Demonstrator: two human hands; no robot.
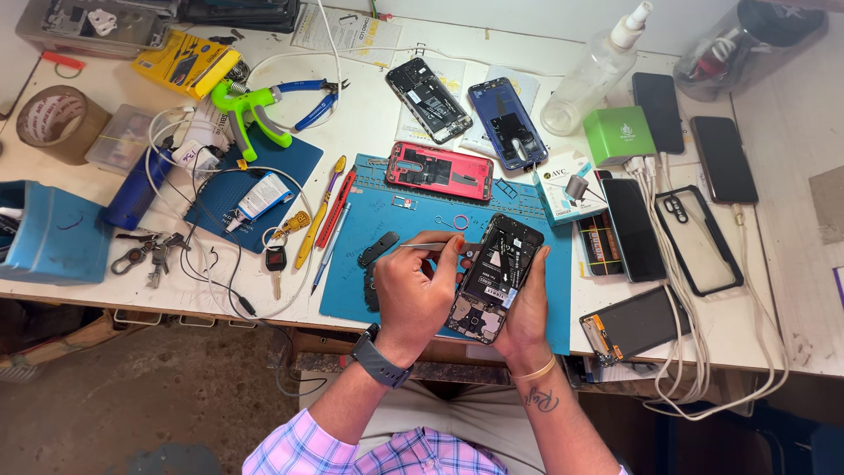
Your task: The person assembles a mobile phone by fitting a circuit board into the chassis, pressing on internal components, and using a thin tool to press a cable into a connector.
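The opened phone [492, 277], back cover off and its dark inner plates and board showing, lay tilted over the blue work mat [396, 264], its long axis running from the near end at the person's lap up and away to the right. The right hand [526, 312] cradled it from below and from the right, fingers wrapped along its edge and clamped on the frame. The left hand [413, 295] sat just to the left of the phone, its fingers pinched together on a thin metal tool [431, 246] whose tip pointed rightward and reached the phone's upper left edge, so the phone lay directly to the right of those fingertips, touching or nearly so. Both hands were equally close, one holding, one working. Just left of the left fingers lay small dark plastic parts [376, 251] on the mat; beyond the fingertips sat a red phone frame [440, 169]. Farther off were two more opened phones [463, 99], a green box [618, 134], a spray bottle [598, 66], several dark phones [681, 198] with white cables to the right, and keys [149, 253], a screwdriver [318, 215] and a tape roll [57, 119] to the left, all on a cluttered white table [796, 132] above a bare floor.
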